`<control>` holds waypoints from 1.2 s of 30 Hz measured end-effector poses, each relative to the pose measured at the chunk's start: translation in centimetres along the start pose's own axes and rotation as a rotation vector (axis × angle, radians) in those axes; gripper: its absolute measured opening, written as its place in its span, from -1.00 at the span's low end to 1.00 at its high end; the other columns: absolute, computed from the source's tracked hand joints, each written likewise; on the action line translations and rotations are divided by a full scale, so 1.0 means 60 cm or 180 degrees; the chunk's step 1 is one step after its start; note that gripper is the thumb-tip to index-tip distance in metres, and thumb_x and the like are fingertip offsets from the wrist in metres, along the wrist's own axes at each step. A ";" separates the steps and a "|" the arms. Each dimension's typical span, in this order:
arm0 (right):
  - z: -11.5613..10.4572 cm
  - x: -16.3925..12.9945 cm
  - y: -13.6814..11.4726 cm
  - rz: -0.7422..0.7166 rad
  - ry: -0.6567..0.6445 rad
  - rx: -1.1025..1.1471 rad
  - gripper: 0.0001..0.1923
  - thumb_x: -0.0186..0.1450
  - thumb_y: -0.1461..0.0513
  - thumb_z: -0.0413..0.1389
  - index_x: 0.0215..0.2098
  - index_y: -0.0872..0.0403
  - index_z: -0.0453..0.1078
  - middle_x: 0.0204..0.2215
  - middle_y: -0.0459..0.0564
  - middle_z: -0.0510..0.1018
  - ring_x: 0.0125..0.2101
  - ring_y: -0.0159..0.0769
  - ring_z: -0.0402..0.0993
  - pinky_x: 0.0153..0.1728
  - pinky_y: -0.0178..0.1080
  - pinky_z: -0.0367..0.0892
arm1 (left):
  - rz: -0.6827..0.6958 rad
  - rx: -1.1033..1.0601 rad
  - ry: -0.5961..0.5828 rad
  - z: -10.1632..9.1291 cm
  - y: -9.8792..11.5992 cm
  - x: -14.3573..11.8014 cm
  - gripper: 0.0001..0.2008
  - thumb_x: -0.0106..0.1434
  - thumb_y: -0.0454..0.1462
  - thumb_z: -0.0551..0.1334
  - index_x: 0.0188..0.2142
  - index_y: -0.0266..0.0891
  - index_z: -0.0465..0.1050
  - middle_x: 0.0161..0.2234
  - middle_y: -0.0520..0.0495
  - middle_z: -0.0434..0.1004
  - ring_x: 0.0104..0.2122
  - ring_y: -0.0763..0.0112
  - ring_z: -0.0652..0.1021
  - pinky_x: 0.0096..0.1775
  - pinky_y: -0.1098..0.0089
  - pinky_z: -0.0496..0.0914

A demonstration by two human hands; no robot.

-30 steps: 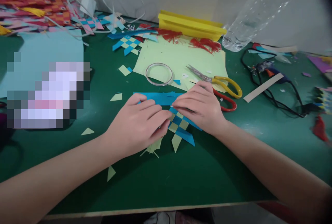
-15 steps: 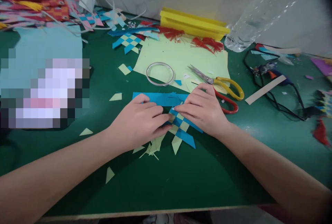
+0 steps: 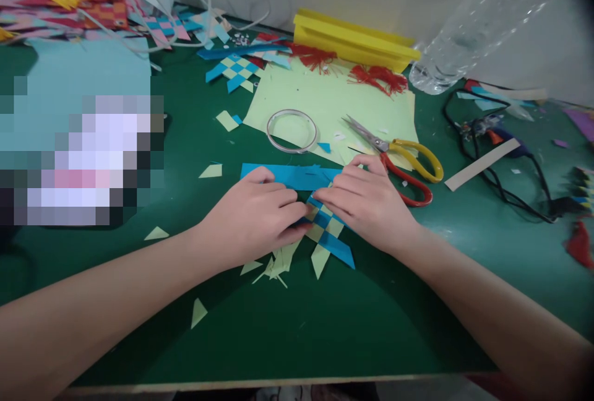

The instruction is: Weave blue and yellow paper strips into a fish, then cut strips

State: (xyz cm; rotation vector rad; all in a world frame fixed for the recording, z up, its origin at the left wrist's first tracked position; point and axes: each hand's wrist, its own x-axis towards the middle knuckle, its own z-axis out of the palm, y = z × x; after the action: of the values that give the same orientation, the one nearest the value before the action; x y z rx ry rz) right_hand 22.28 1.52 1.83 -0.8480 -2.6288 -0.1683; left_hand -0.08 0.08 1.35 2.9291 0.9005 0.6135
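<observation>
A woven paper fish (image 3: 325, 224) in blue and pale green checks lies between my hands, its strip ends pointing toward me. My left hand (image 3: 260, 212) is closed on its left side, fingertips pressed against the weave. On its upper right edge, my right hand (image 3: 366, 197) pinches the paper with thumb and forefinger. A blue paper strip (image 3: 288, 177) lies flat just beyond both hands. Pale green offcuts (image 3: 281, 258) are partly under my left hand. Scissors (image 3: 383, 147) with one yellow and one red handle rest right beyond my right hand.
A roll of clear tape (image 3: 292, 131) lies on pale green sheets (image 3: 260, 101). Red tassels (image 3: 378, 79), a folded yellow sheet (image 3: 352, 39) and a plastic bottle (image 3: 464, 36) are along the wall. A black cord (image 3: 501, 187) lies right. A pixelated object (image 3: 93, 172) is at left.
The whole view has shifted slightly, so things sit a little further right. Both hands keep almost the same hold on the woven paper.
</observation>
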 end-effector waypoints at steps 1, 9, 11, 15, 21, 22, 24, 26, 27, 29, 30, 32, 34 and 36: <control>-0.001 0.001 -0.001 0.0024 -0.0052 -0.0001 -0.78 0.37 0.34 0.03 -0.29 0.08 0.53 -0.51 -0.11 0.48 -0.41 -0.34 0.29 -0.07 -0.15 0.17 | 0.0001 -0.0026 -0.0015 -0.001 0.000 0.001 -0.76 0.42 -0.25 0.09 -0.27 -0.22 0.53 -0.49 0.05 0.51 -0.43 0.39 0.52 -0.27 0.27 0.23; -0.012 0.013 -0.006 0.0171 -0.0509 0.0133 -0.76 0.36 0.37 0.02 -0.28 0.11 0.54 -0.51 -0.09 0.43 -0.42 -0.31 0.31 -0.16 -0.18 0.18 | 0.0040 -0.0057 0.0082 0.005 0.000 0.004 -0.75 0.41 -0.26 0.10 -0.33 -0.24 0.51 -0.50 0.04 0.50 -0.46 0.39 0.51 -0.29 0.28 0.23; -0.016 0.016 -0.006 0.0137 -0.0605 0.0128 -0.77 0.37 0.36 0.03 -0.28 0.11 0.54 -0.51 -0.08 0.41 -0.42 -0.29 0.32 -0.23 -0.19 0.18 | 0.0045 -0.0077 0.0114 0.007 -0.001 0.004 -0.76 0.41 -0.26 0.10 -0.32 -0.23 0.51 -0.50 0.05 0.51 -0.46 0.40 0.51 -0.29 0.29 0.24; -0.027 0.018 -0.005 -0.0036 -0.0874 -0.0061 -0.78 0.35 0.38 0.04 -0.21 0.13 0.54 -0.46 -0.06 0.45 -0.38 -0.25 0.37 -0.25 -0.17 0.18 | 0.0017 -0.0080 0.0098 0.006 -0.003 0.005 -0.75 0.40 -0.27 0.09 -0.34 -0.22 0.50 -0.51 0.06 0.51 -0.46 0.43 0.51 -0.29 0.32 0.24; -0.043 0.015 0.003 -0.0285 -0.1298 -0.0079 -0.71 0.36 0.39 0.03 -0.04 0.11 0.50 -0.41 -0.08 0.56 -0.38 -0.28 0.45 -0.28 -0.18 0.17 | 0.0058 -0.0040 0.0097 0.005 -0.003 0.002 -0.72 0.40 -0.26 0.08 -0.37 -0.24 0.50 -0.53 0.07 0.49 -0.49 0.42 0.51 -0.29 0.31 0.24; -0.044 0.014 0.003 -0.0356 -0.1300 -0.0103 -0.70 0.36 0.39 0.02 -0.01 0.13 0.48 -0.42 -0.08 0.57 -0.38 -0.28 0.45 -0.28 -0.18 0.17 | 0.0059 -0.0035 0.0095 0.006 -0.003 0.002 -0.72 0.40 -0.26 0.08 -0.37 -0.24 0.51 -0.53 0.07 0.50 -0.49 0.42 0.51 -0.29 0.31 0.24; -0.045 0.012 0.000 -0.0475 -0.1285 -0.0220 -0.67 0.37 0.41 -0.01 0.04 0.19 0.45 -0.42 -0.06 0.59 -0.38 -0.27 0.46 -0.26 -0.17 0.18 | 0.0052 -0.0018 0.0094 0.006 -0.003 0.003 -0.73 0.39 -0.28 0.08 -0.37 -0.23 0.52 -0.53 0.07 0.51 -0.49 0.42 0.52 -0.29 0.31 0.24; -0.042 0.011 -0.004 -0.0525 -0.1220 -0.0335 -0.67 0.38 0.43 -0.05 0.02 0.24 0.45 -0.43 -0.04 0.59 -0.40 -0.27 0.45 -0.26 -0.16 0.17 | 0.0036 0.0002 0.0102 0.006 -0.002 0.003 -0.73 0.39 -0.29 0.09 -0.36 -0.22 0.52 -0.54 0.08 0.50 -0.50 0.43 0.51 -0.29 0.32 0.24; -0.039 0.011 -0.005 -0.0522 -0.1179 -0.0349 -0.68 0.38 0.43 -0.06 -0.01 0.25 0.46 -0.44 -0.04 0.58 -0.41 -0.27 0.44 -0.27 -0.16 0.17 | 0.0030 0.0012 0.0107 0.006 -0.002 0.004 -0.73 0.39 -0.29 0.09 -0.37 -0.22 0.52 -0.54 0.08 0.50 -0.50 0.43 0.51 -0.29 0.32 0.24; -0.031 0.010 -0.004 -0.0463 -0.1077 -0.0255 -0.70 0.37 0.43 -0.06 -0.12 0.21 0.50 -0.48 -0.06 0.56 -0.44 -0.29 0.42 -0.28 -0.17 0.16 | 0.0039 0.0015 0.0102 0.006 -0.002 0.003 -0.74 0.39 -0.29 0.08 -0.37 -0.22 0.51 -0.54 0.08 0.50 -0.50 0.43 0.50 -0.29 0.32 0.23; -0.025 0.009 -0.003 -0.0394 -0.1011 -0.0145 -0.71 0.37 0.43 -0.05 -0.17 0.19 0.52 -0.49 -0.06 0.56 -0.44 -0.30 0.42 -0.28 -0.18 0.16 | 0.0048 0.0010 0.0092 0.006 -0.001 0.003 -0.75 0.39 -0.28 0.08 -0.36 -0.22 0.50 -0.53 0.08 0.50 -0.49 0.44 0.50 -0.29 0.32 0.23; -0.013 0.007 0.002 -0.0133 -0.0785 0.0212 -0.74 0.37 0.38 -0.02 -0.24 0.15 0.53 -0.47 -0.05 0.58 -0.42 -0.31 0.43 -0.26 -0.18 0.16 | 0.0069 -0.0019 0.0065 0.006 -0.001 0.002 -0.77 0.40 -0.27 0.09 -0.32 -0.22 0.50 -0.50 0.08 0.52 -0.47 0.44 0.51 -0.27 0.32 0.23; -0.002 0.004 0.005 0.0188 -0.0496 0.0679 -0.75 0.36 0.36 0.00 -0.29 0.12 0.54 -0.44 -0.06 0.60 -0.41 -0.34 0.44 -0.19 -0.18 0.17 | 0.0076 0.0000 0.0047 0.005 0.000 0.001 -0.78 0.40 -0.26 0.10 -0.30 -0.21 0.49 -0.48 0.07 0.52 -0.46 0.43 0.51 -0.26 0.31 0.23; 0.006 0.002 0.007 0.0490 -0.0294 0.1009 -0.76 0.34 0.35 0.02 -0.33 0.09 0.54 -0.46 -0.09 0.59 -0.42 -0.37 0.43 -0.11 -0.16 0.15 | 0.0082 0.0129 0.0053 0.004 0.001 0.000 -0.79 0.39 -0.24 0.12 -0.31 -0.21 0.49 -0.46 0.04 0.51 -0.42 0.38 0.50 -0.26 0.29 0.23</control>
State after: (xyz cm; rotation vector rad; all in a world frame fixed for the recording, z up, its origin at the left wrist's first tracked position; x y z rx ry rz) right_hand 22.30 1.99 1.55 -0.9571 -2.5625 0.3269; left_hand 0.05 0.06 1.15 2.9805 0.8888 0.6294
